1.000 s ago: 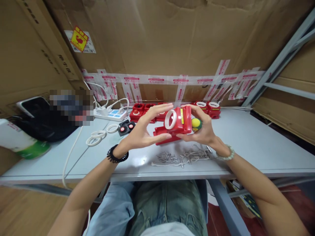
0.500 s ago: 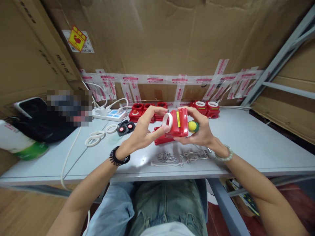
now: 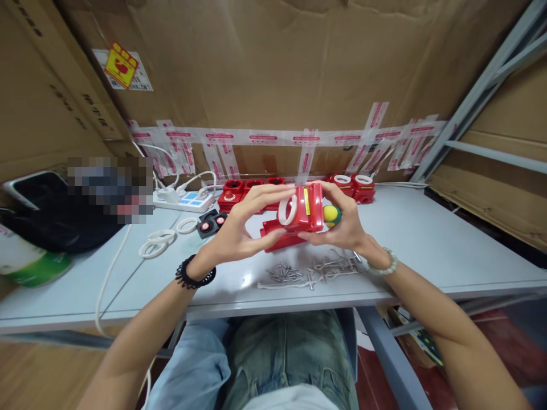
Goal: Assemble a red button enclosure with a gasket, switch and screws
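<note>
Left hand [image 3: 239,230]: your thumb and fingers spread in a wide C, fingers above and thumb below the white ring; you may be touching it, but contact cannot be told.
Right hand [image 3: 348,219]: your fingers curve over the top and your thumb presses under, gripping the red housing.
Red housing [image 3: 315,213]: it sits between your hands, above the table [image 3: 427,245], tipped sideways, with a yellow label [image 3: 306,201] on it.
White ring [image 3: 281,213]: it is at the housing's end facing your left hand.
Yellow-and-green piece [image 3: 331,214]: it shows inside your right hand, beside the housing.
Red base [image 3: 284,245]: it lies just below the housing, partly hidden by your left thumb.
Screws [image 3: 284,273]: they lie in a loose pile nearer you, next to a tangle of metal pieces [image 3: 337,267].
Loose rings [image 3: 152,256]: they lie left of your left hand, near two black parts [image 3: 212,223].
</note>
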{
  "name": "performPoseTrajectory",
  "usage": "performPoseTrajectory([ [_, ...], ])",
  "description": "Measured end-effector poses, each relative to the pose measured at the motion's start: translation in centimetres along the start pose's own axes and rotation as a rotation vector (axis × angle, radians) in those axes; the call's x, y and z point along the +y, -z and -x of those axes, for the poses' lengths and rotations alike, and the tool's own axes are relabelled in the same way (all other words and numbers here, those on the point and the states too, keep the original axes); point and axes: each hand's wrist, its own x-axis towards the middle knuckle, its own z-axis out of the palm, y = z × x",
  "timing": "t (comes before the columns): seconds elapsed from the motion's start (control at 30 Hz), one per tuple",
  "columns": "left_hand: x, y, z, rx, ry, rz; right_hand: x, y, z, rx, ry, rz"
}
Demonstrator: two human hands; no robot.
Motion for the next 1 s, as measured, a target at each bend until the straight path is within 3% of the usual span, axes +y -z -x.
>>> performPoseTrajectory([
  [0.13,-0.06,-0.10,0.10,0.083,0.157,0.018,-0.02,0.00,0.03,-0.001,0.035,0.011],
  [0.3,0.12,-0.02,0.07,0.001,0.029,-0.013,0.01,-0.02,0.04,0.006,0.002,0.011],
  [0.47,0.01,-0.30,0.20,0.087,0.192,-0.025,-0.04,0.01,0.01,-0.002,0.048,0.053],
  [0.63,-0.05,-0.09,0.02,0.015,-0.041,-0.128,0.12,-0.05,0.03,0.010,0.025,0.018],
  [0.8,-0.27,-0.17,0.11,0.083,0.112,-0.078,0.14,-0.04,0.00,0.011,0.037,0.018],
  [1.0,-0.16,0.29,0.06,0.013,-0.082,-0.153,0.29,0.40,-0.14,-0.067,-0.069,-0.134],
])
